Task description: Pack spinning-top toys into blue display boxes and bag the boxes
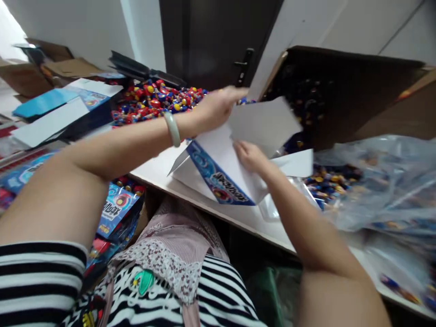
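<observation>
A white cardboard display box (250, 122) with a blue printed side panel (221, 179) is tilted on the white table in front of me, its flaps standing out. My left hand (216, 109), with a pale bangle on the wrist, is at the box's far left edge. Motion smears its fingers, so its grip is unclear. My right hand (250, 156) reaches in from the right, its fingers closed on a white panel of the box. A clear plastic tray (270, 209) lies partly hidden under the box by my right forearm.
Red, blue and yellow wrapped pieces (156, 97) are heaped behind the box. A large brown carton (371, 118) with dark pieces lies at right, near clear plastic bags (384, 181). Blue boxes (57, 106) stand at left; a filled carton (143, 218) sits below the table edge.
</observation>
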`<action>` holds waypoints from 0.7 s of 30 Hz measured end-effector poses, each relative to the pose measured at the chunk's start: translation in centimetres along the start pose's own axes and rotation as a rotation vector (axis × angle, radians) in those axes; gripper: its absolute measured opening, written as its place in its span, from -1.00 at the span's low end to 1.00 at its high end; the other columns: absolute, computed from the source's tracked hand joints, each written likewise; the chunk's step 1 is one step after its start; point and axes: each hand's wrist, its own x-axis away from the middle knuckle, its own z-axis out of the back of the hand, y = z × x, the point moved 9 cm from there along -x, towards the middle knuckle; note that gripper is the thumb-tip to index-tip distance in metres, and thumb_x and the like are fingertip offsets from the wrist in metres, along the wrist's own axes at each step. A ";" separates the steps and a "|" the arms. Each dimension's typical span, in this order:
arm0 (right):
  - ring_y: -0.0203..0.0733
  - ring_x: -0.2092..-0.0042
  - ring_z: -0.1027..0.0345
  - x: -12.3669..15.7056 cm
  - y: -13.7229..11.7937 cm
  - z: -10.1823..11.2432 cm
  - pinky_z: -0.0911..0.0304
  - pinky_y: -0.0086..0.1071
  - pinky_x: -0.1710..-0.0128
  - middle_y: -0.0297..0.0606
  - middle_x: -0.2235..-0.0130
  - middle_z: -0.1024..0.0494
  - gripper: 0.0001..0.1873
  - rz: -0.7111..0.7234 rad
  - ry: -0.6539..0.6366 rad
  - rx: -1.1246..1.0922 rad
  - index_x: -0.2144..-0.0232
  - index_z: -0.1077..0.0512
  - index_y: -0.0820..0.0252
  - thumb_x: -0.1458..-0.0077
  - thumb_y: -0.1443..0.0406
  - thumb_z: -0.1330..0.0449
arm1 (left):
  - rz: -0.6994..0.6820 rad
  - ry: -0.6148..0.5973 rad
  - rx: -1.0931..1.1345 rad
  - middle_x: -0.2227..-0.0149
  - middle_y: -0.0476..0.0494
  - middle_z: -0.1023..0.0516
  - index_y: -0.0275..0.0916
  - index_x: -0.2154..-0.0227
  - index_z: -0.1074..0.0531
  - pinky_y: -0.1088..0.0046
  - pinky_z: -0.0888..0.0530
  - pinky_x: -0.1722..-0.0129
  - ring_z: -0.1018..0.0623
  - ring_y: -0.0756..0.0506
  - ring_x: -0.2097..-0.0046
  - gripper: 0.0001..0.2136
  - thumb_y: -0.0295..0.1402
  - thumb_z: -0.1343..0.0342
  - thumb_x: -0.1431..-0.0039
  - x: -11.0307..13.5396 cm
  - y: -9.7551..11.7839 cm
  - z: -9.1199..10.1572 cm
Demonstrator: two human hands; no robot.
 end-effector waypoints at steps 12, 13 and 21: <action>0.02 0.02 -0.44 16.1 11.3 0.0 -0.35 0.04 -0.06 -0.06 0.07 -0.52 -0.50 -0.274 0.979 -0.336 -0.09 -0.41 0.07 -0.34 0.04 0.15 | 0.004 -0.563 -0.030 -0.21 -0.23 -0.42 -0.10 0.02 -0.59 -0.04 -0.16 -0.33 -0.23 -0.32 -0.31 -0.66 -0.29 0.06 -0.33 6.8 -6.3 -12.3; -0.02 0.08 -0.46 16.1 13.1 -0.5 -0.40 0.01 0.01 -0.07 0.09 -0.52 -0.47 -0.309 0.998 -0.395 -0.12 -0.38 0.09 -0.34 0.04 0.18 | 0.065 -0.513 -0.021 -0.25 -0.26 -0.37 -0.13 0.00 -0.59 -0.03 -0.18 -0.32 -0.21 -0.33 -0.32 -0.64 -0.26 0.07 -0.33 6.9 -7.4 -12.1; 0.00 -0.07 -0.34 3.7 5.2 -8.8 -0.24 -0.09 -0.11 -0.09 -0.04 -0.53 -0.58 -0.031 -0.063 0.026 0.01 -0.58 0.05 -0.33 0.27 0.05 | 0.227 -0.556 -0.088 -0.36 -0.36 -0.17 -0.27 0.05 -0.61 0.14 -0.38 -0.18 -0.49 -0.30 -0.09 -0.65 -0.31 -0.01 -0.24 8.2 -8.3 -13.3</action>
